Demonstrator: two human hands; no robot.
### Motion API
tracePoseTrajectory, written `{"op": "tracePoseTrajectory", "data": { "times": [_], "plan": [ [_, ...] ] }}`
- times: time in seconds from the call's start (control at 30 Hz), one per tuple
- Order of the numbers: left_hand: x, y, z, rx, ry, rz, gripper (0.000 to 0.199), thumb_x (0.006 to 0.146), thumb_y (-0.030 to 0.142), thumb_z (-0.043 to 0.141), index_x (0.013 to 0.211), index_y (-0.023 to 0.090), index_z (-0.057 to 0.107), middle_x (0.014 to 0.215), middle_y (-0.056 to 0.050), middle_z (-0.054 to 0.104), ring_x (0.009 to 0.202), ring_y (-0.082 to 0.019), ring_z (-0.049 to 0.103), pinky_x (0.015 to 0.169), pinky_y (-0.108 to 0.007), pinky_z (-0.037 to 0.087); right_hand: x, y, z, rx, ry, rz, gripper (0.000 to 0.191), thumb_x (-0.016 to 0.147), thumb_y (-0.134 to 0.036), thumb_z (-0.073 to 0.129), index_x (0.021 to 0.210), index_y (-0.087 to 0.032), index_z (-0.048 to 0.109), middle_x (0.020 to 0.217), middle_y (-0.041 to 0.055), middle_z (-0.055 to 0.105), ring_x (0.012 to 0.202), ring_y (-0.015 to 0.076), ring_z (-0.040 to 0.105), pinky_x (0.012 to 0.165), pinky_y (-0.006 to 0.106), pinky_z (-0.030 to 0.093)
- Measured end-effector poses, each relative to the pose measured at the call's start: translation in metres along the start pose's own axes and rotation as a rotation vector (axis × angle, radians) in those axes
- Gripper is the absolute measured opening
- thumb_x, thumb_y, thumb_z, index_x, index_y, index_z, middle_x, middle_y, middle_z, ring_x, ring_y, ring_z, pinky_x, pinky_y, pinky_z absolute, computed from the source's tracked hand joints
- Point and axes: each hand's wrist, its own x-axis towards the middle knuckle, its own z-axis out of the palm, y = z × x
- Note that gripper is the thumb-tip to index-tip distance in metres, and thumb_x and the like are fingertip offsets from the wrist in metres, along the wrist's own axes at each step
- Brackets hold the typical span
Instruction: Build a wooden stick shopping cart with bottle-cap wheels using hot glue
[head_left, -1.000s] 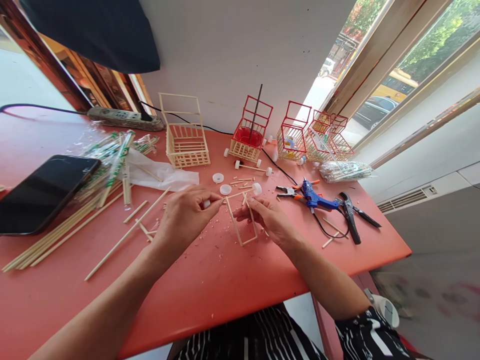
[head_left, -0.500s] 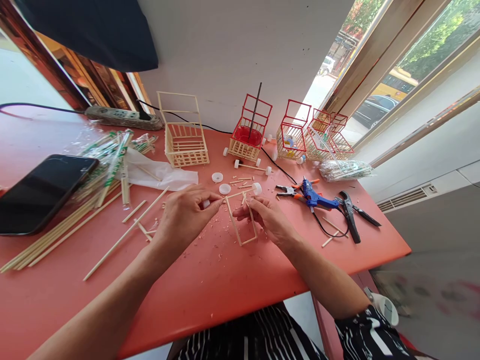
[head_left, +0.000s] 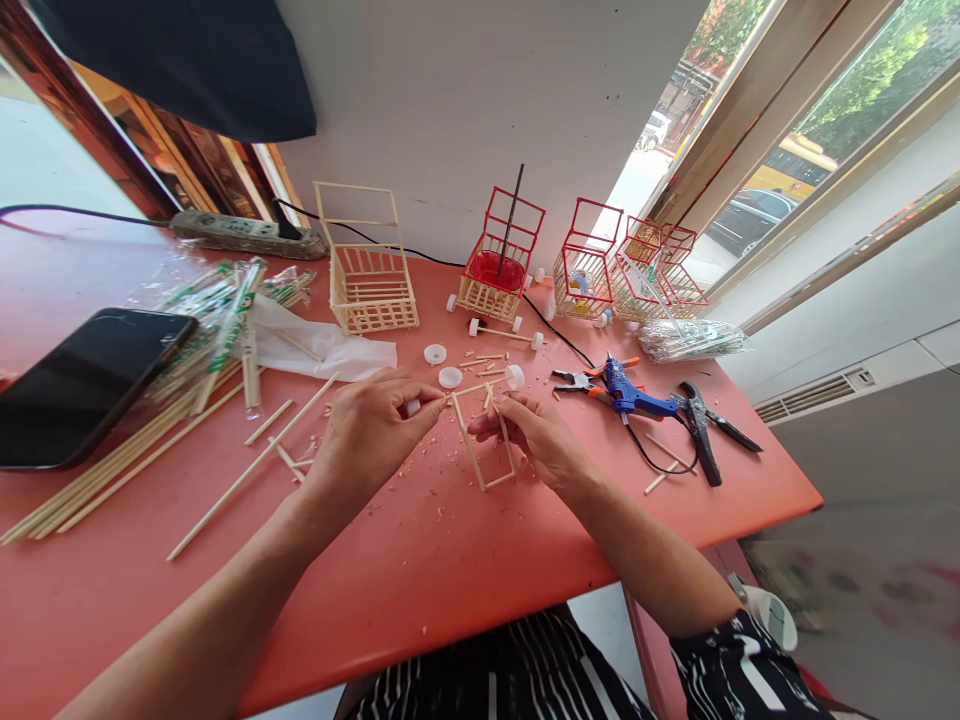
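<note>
My left hand (head_left: 382,425) is closed in a pinch at the left end of a stick axle (head_left: 480,387). A white cap wheel (head_left: 514,377) sits on the axle's far right end, and a bit of white shows between my left fingers. My right hand (head_left: 536,435) is closed on a small rectangular frame of bamboo sticks (head_left: 470,450), gripping its upper right corner. The frame's top lies against or just beneath the axle; whether they are joined I cannot tell. Two loose white caps (head_left: 450,377) lie just beyond, beside short cut stick pieces (head_left: 489,358).
At the back stand a plain stick cart (head_left: 373,310) and several red-trimmed ones (head_left: 491,298). To the right lie a blue glue gun (head_left: 630,398), pliers (head_left: 574,382) and cutters (head_left: 701,440). Long sticks (head_left: 127,465), a phone (head_left: 90,385) and a power strip (head_left: 240,236) occupy the left.
</note>
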Motion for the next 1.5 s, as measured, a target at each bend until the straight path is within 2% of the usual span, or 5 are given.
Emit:
{"op": "tracePoseTrajectory", "data": {
  "times": [0.47, 0.87, 1.13, 1.37, 1.5],
  "plan": [
    [0.001, -0.002, 0.0, 0.002, 0.004, -0.012, 0.024, 0.08, 0.035, 0.055, 0.071, 0.023, 0.074, 0.064, 0.0, 0.063, 0.064, -0.016, 0.057, 0.066, -0.031, 0.041, 0.0, -0.001, 0.002, -0.008, 0.021, 0.011, 0.041, 0.076, -0.06, 0.074, 0.073, -0.02, 0.063, 0.075, 0.0059, 0.078, 0.075, 0.0194, 0.072, 0.079, 0.033, 0.048],
    [0.0, -0.001, -0.001, 0.035, 0.006, -0.049, 0.024, 0.082, 0.037, 0.056, 0.074, 0.025, 0.075, 0.071, -0.001, 0.068, 0.067, -0.018, 0.059, 0.072, -0.03, 0.047, -0.002, -0.002, 0.003, -0.113, 0.023, -0.023, 0.061, 0.077, -0.081, 0.066, 0.077, -0.02, 0.067, 0.084, 0.0072, 0.079, 0.074, 0.0159, 0.067, 0.068, 0.028, 0.043],
    [0.001, 0.0, -0.006, -0.024, -0.022, -0.136, 0.027, 0.082, 0.042, 0.057, 0.079, 0.025, 0.078, 0.076, -0.001, 0.071, 0.069, -0.018, 0.058, 0.064, -0.029, 0.048, 0.0, 0.0, -0.001, -0.134, 0.017, -0.031, 0.064, 0.077, -0.083, 0.063, 0.085, -0.02, 0.071, 0.091, 0.0084, 0.079, 0.082, 0.0179, 0.069, 0.07, 0.027, 0.046],
    [0.005, -0.012, -0.005, -0.065, -0.099, -0.189, 0.031, 0.077, 0.05, 0.062, 0.074, 0.023, 0.077, 0.07, -0.001, 0.07, 0.065, -0.018, 0.059, 0.062, -0.028, 0.046, -0.01, -0.036, -0.025, -0.479, -0.154, -0.046, 0.078, 0.083, -0.088, 0.047, 0.076, -0.017, 0.078, 0.082, 0.0109, 0.079, 0.073, 0.0188, 0.071, 0.064, 0.027, 0.052],
    [0.005, -0.014, -0.003, -0.117, -0.176, -0.284, 0.035, 0.074, 0.054, 0.064, 0.078, 0.022, 0.078, 0.073, -0.003, 0.072, 0.066, -0.019, 0.06, 0.056, -0.027, 0.046, -0.02, -0.055, -0.044, -0.599, -0.138, -0.02, 0.083, 0.086, -0.088, 0.04, 0.068, -0.016, 0.078, 0.073, 0.0115, 0.078, 0.066, 0.0187, 0.071, 0.057, 0.026, 0.051]
  ]
}}
